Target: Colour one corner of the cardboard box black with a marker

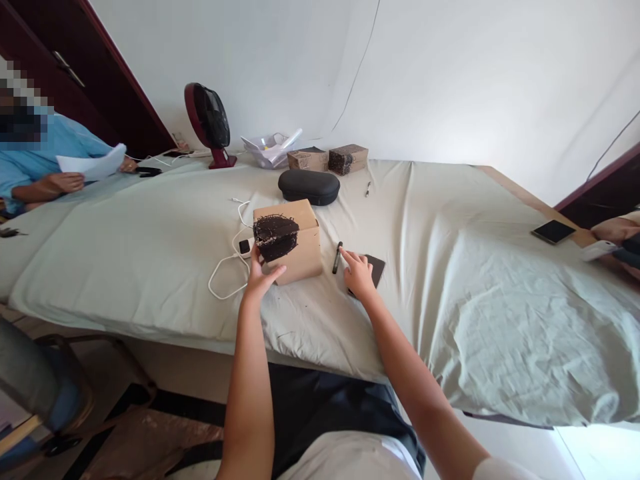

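A brown cardboard box [306, 250] with a black scribbled patch [276, 237] stands on the cloth in front of me. My left hand [261, 275] grips its near left corner, thumb across the front and fingers along the left side, partly hidden. My right hand [359, 272] is held over a dark flat rectangular object [377, 267], which it partly covers. The index finger stretches to a black marker [337, 258] lying right of the box and appears to touch it; the hand has not closed around it.
Behind the box are a black case [309, 187], two smaller boxes [349, 160], a pen [369, 189], a plastic basket [273, 150] and a fan [213, 123]. A white cable [216, 280] lies left. People sit at both ends; a phone [553, 231] lies far right.
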{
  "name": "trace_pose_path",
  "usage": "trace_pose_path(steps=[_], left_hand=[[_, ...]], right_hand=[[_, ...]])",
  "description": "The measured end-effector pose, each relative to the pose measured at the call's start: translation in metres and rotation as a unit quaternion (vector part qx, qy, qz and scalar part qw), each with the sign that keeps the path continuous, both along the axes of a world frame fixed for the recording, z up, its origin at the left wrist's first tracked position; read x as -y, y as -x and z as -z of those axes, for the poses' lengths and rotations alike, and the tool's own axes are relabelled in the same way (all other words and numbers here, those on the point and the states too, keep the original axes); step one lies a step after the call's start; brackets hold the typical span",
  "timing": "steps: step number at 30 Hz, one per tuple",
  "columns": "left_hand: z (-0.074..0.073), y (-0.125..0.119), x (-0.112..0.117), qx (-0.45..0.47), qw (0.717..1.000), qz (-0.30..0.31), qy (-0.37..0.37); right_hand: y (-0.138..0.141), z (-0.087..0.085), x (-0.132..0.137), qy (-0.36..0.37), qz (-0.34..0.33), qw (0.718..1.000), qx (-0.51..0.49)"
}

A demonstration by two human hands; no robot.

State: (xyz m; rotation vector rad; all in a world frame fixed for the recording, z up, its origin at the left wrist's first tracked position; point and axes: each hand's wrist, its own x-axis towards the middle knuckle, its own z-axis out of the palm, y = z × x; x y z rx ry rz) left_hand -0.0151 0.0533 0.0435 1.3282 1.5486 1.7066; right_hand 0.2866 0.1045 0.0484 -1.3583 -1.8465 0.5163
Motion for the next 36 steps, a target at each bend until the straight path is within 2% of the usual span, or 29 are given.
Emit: trace_pose_path(steps=[3, 6, 8, 11, 14, 21, 25, 28, 30, 32, 34, 36], left_hand=[[0.011, 0.008, -0.023, 0.037, 0.991, 0.102, 0.079], [0.023, 0.008, -0.04, 0.048, 0.989, 0.113, 0.078], [0.032, 0.004, -0.046, 0.051, 0.991, 0.109, 0.061], [0.043, -0.003, -0.049, 0.047, 0.993, 0.101, 0.033], [0.049, -0.005, -0.047, 0.031, 0.993, 0.111, 0.007], [0.051, -0.003, -0.045, 0.01, 0.991, 0.131, -0.003], [0.05, -0.006, -0.043, 0.008, 0.991, 0.136, -0.01], [0.049, -0.008, -0.042, 0.009, 0.991, 0.132, -0.008], [0.048, -0.009, -0.041, 0.008, 0.991, 0.132, -0.008], [0.047, -0.008, -0.041, 0.007, 0.991, 0.133, -0.008], [0.047, -0.008, -0.041, 0.007, 0.991, 0.134, -0.008], [0.047, -0.007, -0.041, 0.008, 0.99, 0.138, -0.006]], right_hand=[[-0.013, -0.007, 0.003, 0.075, 0.102, 0.986, 0.106], [-0.019, -0.019, 0.01, 0.167, 0.208, 0.949, 0.167], [-0.016, -0.027, 0.016, 0.219, 0.237, 0.926, 0.197], [-0.005, -0.034, 0.023, 0.257, 0.242, 0.908, 0.226], [0.0, -0.035, 0.025, 0.264, 0.241, 0.906, 0.227], [0.007, -0.028, 0.024, 0.196, 0.231, 0.939, 0.163], [0.013, -0.026, 0.022, 0.219, 0.238, 0.926, 0.198], [0.006, -0.024, 0.017, 0.241, 0.238, 0.92, 0.199], [-0.002, -0.02, 0.013, 0.233, 0.231, 0.934, 0.142], [-0.009, -0.015, 0.009, 0.221, 0.215, 0.951, -0.02], [-0.012, -0.01, 0.005, 0.225, 0.184, 0.934, -0.209], [-0.01, -0.008, 0.003, 0.251, 0.143, 0.899, -0.329]])
